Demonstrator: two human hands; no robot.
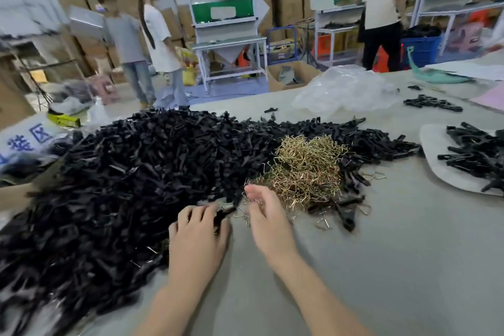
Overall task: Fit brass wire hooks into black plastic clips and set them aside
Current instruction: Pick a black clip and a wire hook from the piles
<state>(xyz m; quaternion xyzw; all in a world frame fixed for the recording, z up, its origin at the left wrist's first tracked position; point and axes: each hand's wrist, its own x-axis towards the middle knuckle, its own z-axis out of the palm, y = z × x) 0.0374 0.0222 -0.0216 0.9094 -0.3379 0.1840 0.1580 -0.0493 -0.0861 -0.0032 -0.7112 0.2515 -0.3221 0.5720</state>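
Brass hooks [308, 169] are sitting in a tangled heap against the big black clip pile [136, 172] and spilling loose onto the table [381, 267]. Right hand [268, 215] is hovering at the heap's near edge, fingers curled; blur, so cannot tell if it is pinching a hook. Left hand [197, 240] is curling over clips at the pile edge, grip also unclear. Finished clips [477, 155] are lying on a pale mat [441, 172], far right. Risk: tangled hooks coming up in a clump and scattering.
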